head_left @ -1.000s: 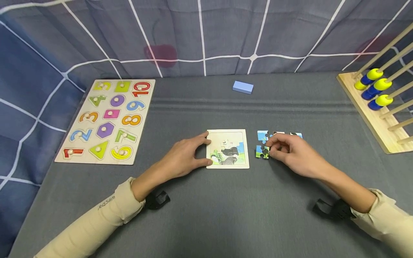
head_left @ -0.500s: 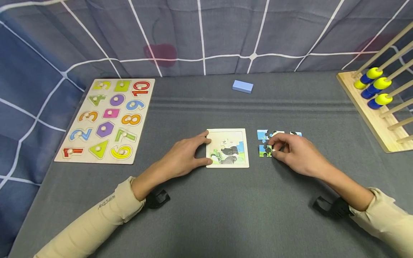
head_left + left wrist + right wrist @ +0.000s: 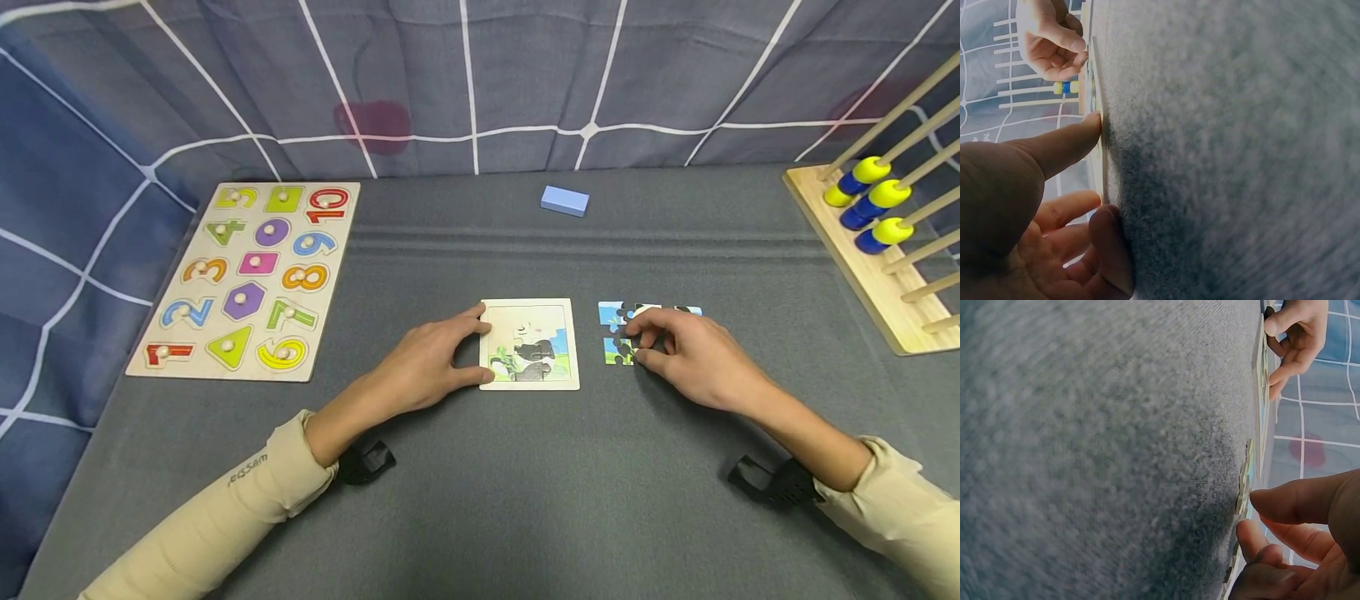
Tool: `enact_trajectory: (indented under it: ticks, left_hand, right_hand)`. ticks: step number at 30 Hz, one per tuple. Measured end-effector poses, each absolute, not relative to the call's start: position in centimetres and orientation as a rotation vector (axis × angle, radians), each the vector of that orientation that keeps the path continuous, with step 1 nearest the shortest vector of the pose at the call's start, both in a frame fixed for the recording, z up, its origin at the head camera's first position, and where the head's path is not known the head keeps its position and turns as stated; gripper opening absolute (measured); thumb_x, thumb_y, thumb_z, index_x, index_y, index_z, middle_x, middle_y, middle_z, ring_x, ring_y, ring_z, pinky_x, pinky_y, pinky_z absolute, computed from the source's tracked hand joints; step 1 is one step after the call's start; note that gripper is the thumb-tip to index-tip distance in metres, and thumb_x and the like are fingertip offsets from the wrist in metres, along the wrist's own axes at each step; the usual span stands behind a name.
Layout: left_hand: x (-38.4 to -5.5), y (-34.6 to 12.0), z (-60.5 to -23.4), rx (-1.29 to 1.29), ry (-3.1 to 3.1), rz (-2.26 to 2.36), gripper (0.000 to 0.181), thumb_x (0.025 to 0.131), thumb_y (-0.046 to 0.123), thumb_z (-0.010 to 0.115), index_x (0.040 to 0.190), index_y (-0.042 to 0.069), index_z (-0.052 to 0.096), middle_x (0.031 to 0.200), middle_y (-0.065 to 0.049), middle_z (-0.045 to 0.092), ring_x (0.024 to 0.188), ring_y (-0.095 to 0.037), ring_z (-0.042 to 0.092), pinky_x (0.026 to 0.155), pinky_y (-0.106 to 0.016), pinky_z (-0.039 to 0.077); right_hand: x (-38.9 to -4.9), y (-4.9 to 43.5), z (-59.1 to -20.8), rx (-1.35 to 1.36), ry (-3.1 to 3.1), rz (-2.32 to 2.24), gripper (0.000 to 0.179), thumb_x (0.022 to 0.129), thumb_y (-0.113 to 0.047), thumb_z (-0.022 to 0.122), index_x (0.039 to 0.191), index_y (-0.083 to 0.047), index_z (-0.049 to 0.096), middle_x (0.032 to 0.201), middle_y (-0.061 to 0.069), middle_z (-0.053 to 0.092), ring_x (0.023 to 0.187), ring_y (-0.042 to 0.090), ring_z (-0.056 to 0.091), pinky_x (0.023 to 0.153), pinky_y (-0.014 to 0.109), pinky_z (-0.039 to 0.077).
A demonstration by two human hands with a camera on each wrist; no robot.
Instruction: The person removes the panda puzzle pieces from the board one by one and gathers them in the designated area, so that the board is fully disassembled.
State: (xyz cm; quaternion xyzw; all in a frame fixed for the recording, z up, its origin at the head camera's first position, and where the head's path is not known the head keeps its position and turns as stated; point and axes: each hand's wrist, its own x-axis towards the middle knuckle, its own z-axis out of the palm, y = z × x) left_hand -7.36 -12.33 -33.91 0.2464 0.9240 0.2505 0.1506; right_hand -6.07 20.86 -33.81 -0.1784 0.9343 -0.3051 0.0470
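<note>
A square wooden puzzle board [image 3: 531, 386] lies mid-table, partly filled with pieces of a panda picture. My left hand [image 3: 438, 362] rests at its left side, thumb by the lower corner and fingertips by the upper edge. In the left wrist view the thumb [image 3: 1069, 144] touches the board's edge. To the right lie several loose jigsaw pieces, among them a blue one [image 3: 611, 312]. My right hand [image 3: 686, 358] has curled fingers and pinches a green-and-black jigsaw piece [image 3: 617, 352] low at the table; the fingers hide part of the pieces behind.
A number-and-shape peg puzzle [image 3: 243, 283] lies at the left. A blue block [image 3: 565, 202] sits near the back. A wooden rod stand with yellow and blue beads [image 3: 885, 258] is at the right. A checked cloth [image 3: 465, 83] hangs behind the table.
The green-and-black jigsaw piece has shifted slightly right and turned a little, together with my right hand. My left hand and the puzzle board have stayed put.
</note>
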Motion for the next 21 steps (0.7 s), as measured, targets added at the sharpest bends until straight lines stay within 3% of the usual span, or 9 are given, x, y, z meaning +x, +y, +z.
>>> enact_trajectory:
  ticks: [12,21]
  left_hand:
    - [-7.4,-12.3,-33.9,0.700,2.653,0.724,0.062,0.086,0.033,0.078,0.137,0.006,0.056,0.155,-0.009,0.037,0.135,-0.032,0.044,0.106,-0.049,0.036]
    - [-7.3,-12.4,-34.1,0.714,2.653,0.718,0.062,0.087,0.034,0.077,0.138,0.005,0.055,0.155,-0.010,0.036,0.136,-0.031,0.042,0.107,-0.048,0.035]
  right_hand:
    - [-6.1,19.7,-33.4,-0.594,2.775,-1.075,0.017,0.086,-0.001,0.071,0.101,-0.010,0.071,0.084,-0.003,0.062,0.065,0.011,0.047,0.061,0.026,0.037]
    - [-6.3,16.5,-33.3,-0.700,2.696,-1.123,0.017,0.087,-0.001,0.072,0.102,-0.009,0.071,0.087,-0.004,0.062,0.072,0.012,0.052,0.065,0.030,0.041]
